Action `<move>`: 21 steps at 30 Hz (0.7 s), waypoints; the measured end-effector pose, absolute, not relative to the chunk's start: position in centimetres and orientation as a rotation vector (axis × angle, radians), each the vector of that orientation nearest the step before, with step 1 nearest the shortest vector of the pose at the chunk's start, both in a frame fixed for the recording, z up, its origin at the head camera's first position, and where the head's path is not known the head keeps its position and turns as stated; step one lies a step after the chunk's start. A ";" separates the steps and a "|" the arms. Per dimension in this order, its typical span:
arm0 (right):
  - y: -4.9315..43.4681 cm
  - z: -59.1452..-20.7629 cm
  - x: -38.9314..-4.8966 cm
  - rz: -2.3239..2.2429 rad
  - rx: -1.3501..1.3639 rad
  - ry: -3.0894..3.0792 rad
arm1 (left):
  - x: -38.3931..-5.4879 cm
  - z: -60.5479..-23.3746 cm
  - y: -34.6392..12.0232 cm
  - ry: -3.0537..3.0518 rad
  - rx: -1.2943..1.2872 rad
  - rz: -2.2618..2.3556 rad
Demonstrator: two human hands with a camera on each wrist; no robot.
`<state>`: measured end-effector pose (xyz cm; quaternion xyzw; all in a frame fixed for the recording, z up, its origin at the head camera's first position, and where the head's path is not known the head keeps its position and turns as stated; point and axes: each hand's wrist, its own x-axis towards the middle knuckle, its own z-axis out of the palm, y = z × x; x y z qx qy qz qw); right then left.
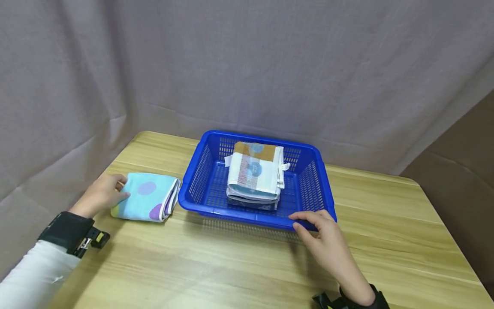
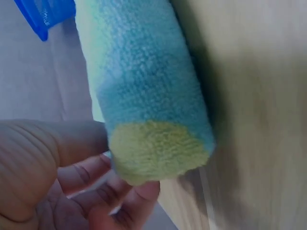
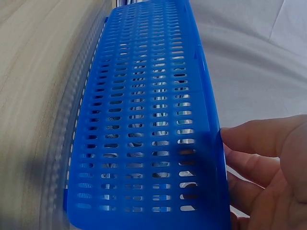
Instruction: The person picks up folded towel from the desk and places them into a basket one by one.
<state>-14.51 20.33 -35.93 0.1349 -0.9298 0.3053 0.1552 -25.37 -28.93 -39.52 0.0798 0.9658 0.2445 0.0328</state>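
A folded light-blue towel [image 1: 144, 195] with purple and yellow spots lies on the table, left of a blue plastic basket [image 1: 235, 214]. My left hand [image 1: 104, 193] grips the towel's left end, its thumb over the top and the fingers round the end. Seen from the left wrist, the yellow patch of the towel [image 2: 158, 148] faces the fingers of the left hand [image 2: 72, 177]. At the basket's front right, my right hand [image 1: 326, 236] pinches the rim between thumb and fingers. The right wrist view shows the slotted basket wall [image 3: 144, 110] beside the right hand [image 3: 268, 167].
Inside the basket sits a stack of folded cloths [image 1: 254, 171], the top one white and brown with blue spots and a white tag. The wooden table [image 1: 216, 266] has rounded back corners. A grey curtain [image 1: 270, 64] hangs right behind it.
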 end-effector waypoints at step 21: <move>20.4 -36.0 -14.6 0.872 0.404 -2.663 | -16.0 -39.6 -23.6 2.828 0.325 0.802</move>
